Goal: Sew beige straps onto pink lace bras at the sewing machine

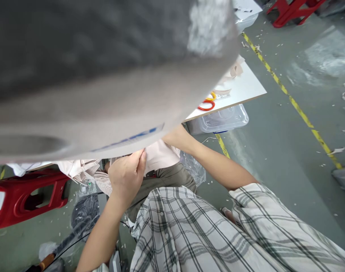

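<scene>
A large blurred grey-beige sheet of fabric [104, 75] hangs close to the camera and covers the upper left of the view. My left hand [128, 172] is closed, pinching the lower edge of a pale pink cloth piece [159, 155] under that sheet. My right forearm [212, 162] reaches up behind the sheet, and the right hand itself is hidden. A plaid shirt [195, 234] fills the bottom of the view.
A white table [246, 87] carries red and yellow rings [206, 105] and beige scraps. A clear plastic bin [223, 119] sits under it. A red stool [27, 196] stands at left, another at top right. Yellow floor tape [291, 98] crosses the green floor.
</scene>
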Motion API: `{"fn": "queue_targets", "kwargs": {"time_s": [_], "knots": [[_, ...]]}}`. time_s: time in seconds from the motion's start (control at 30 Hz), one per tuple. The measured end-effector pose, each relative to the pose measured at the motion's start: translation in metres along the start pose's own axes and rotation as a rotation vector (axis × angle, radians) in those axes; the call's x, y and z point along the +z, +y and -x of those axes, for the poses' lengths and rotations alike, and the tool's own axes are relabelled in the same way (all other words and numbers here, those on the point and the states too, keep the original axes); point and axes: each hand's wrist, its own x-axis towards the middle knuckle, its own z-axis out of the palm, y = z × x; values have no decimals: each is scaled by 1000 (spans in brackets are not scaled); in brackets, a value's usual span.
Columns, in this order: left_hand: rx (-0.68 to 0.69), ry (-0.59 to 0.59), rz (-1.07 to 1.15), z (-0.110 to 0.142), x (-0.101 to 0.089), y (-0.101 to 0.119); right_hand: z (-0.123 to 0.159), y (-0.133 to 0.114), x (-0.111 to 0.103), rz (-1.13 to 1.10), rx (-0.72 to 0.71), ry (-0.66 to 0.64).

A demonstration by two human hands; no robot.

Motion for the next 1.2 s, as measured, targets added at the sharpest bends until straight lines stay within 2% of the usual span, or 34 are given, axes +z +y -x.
{"fn": "queue_targets", "kwargs": {"time_s": [0.23, 0.47, 0.77, 1.2], "knots": [[37, 9, -26, 0, 1, 1, 1, 5, 0, -1, -16, 24], [74, 57, -74, 0, 1, 4, 3, 5, -2, -77, 40, 48], [19, 64, -53, 2, -1, 4, 6, 1, -4, -73, 38, 39], [-50, 106, -14, 5, -1, 1, 9, 11, -3, -158, -32, 74]]}}
